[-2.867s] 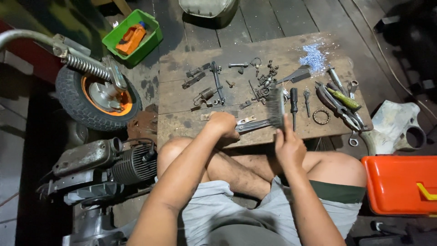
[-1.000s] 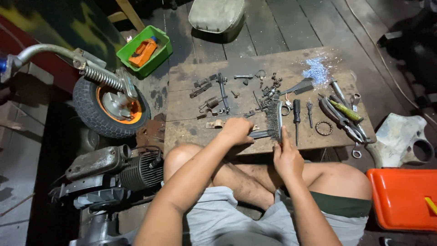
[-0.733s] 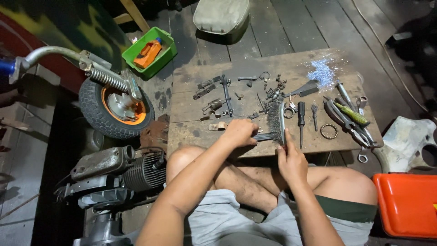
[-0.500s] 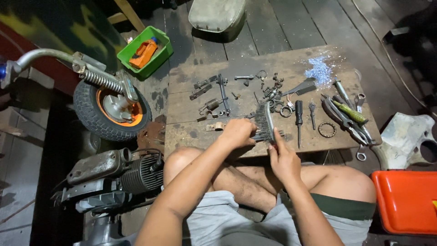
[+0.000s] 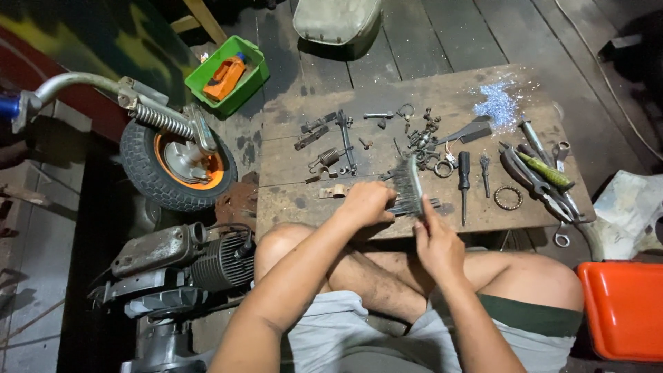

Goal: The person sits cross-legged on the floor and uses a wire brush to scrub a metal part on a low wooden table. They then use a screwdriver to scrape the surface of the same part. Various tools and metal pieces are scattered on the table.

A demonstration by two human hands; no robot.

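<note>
I sit cross-legged at a low wooden board (image 5: 311,148). My left hand (image 5: 367,202) presses a flat, narrow metal part (image 5: 414,204) down on the board's near edge. My right hand (image 5: 435,240) grips the handle of a wire brush (image 5: 409,183) whose bristles rest across that part, right beside my left fingers. Small springs, bolts and brackets (image 5: 331,141) lie just beyond my left hand.
A black screwdriver (image 5: 463,176), bearing ring (image 5: 507,197), pliers and wrenches (image 5: 545,181) lie on the board's right. A small wheel with fork (image 5: 176,155) and an engine (image 5: 183,255) stand left. A green bin (image 5: 224,74) sits far left, an orange case (image 5: 621,307) at right.
The wire brush has slid left along the metal part, toward my left hand, over the last second. My left hand has stayed put on the part.
</note>
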